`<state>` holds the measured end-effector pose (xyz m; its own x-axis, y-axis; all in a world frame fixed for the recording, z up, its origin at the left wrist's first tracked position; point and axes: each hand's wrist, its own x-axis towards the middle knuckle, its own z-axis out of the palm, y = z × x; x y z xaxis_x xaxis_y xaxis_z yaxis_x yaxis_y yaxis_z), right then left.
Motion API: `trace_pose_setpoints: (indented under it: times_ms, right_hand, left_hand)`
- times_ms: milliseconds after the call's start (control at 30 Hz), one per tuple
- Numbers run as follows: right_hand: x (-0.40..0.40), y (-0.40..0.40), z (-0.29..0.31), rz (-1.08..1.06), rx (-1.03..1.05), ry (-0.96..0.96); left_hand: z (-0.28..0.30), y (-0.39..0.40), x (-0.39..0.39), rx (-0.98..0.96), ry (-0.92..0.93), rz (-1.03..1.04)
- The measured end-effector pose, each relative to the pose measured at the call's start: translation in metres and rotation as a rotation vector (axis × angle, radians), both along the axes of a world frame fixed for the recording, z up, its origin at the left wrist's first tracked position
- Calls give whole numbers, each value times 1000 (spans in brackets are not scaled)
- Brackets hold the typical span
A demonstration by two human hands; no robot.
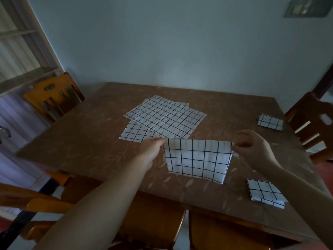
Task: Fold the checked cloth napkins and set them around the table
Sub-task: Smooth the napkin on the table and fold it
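A white napkin with a dark check (pixel 196 159), folded in half, hangs above the near part of the brown table (pixel 86 141). My left hand (pixel 152 147) pinches its top left corner and my right hand (pixel 252 147) pinches its top right corner. Behind it, unfolded checked napkins (pixel 165 118) lie flat and overlapping in the middle of the table. One small folded napkin (pixel 264 193) lies at the near right edge. Another folded napkin (pixel 270 122) sits at the right edge, by a chair.
Wooden chairs stand around the table: one at the far left (pixel 52 98), one at the right (pixel 313 121), and two tucked under the near edge (pixel 158 222). A pale wall runs behind the table, a window frame (pixel 19 51) at the left.
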<state>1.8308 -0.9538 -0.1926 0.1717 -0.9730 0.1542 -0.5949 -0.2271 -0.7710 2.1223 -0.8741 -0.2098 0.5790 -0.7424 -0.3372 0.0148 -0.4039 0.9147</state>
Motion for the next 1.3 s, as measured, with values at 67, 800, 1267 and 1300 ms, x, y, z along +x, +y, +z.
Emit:
trace_pose_setpoints:
  times_ms: [67, 800, 1267, 1300]
  right_hand:
    - [0, 0, 3, 27, -20, 51]
    - [9, 1, 19, -28, 203, -377]
    - [16, 5, 35, 112, -34, -96]
    - [18, 5, 39, 146, -52, -93]
  left_hand:
    - [1, -2, 1, -14, -17, -6]
    - [5, 7, 0, -160, -112, -42]
    - [6, 6, 8, -26, -119, -55]
    - [8, 6, 9, -1, -133, -63]
